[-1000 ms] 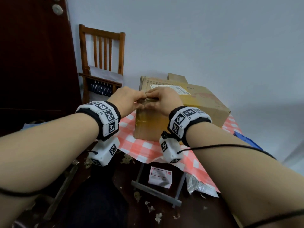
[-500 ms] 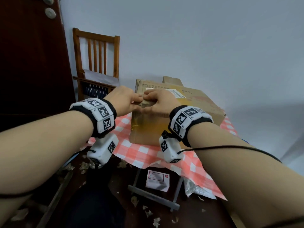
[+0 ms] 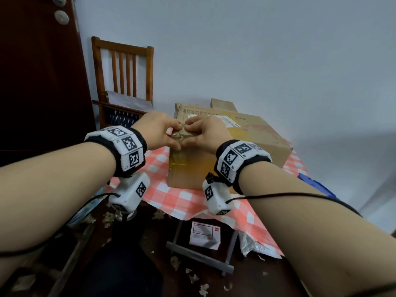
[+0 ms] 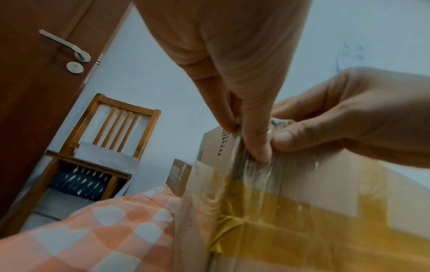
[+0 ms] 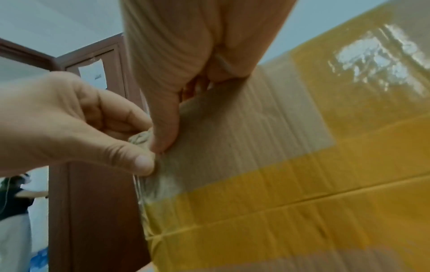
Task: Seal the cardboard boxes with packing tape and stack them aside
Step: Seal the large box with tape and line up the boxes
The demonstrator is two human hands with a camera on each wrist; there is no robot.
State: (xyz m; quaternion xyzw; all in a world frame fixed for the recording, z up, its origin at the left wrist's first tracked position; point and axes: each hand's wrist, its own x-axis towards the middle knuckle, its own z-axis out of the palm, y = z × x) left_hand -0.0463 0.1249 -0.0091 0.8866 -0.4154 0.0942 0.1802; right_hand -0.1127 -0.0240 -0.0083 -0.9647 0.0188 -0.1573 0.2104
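Two hands meet at the near top corner of the cardboard box, both pinching a crumpled wad of clear tape.

My left hand and right hand each nip the bunched tape between thumb and curled fingers, right where it wraps over the edge. I judge the risk is that the tape sticks to itself or tears crooked, leaving a wrinkled, weak seal; a hard tug could also drag the box across the desk. It sits on the checked cloth of the desk, near a wooden chair, a dark door and a pale wall.
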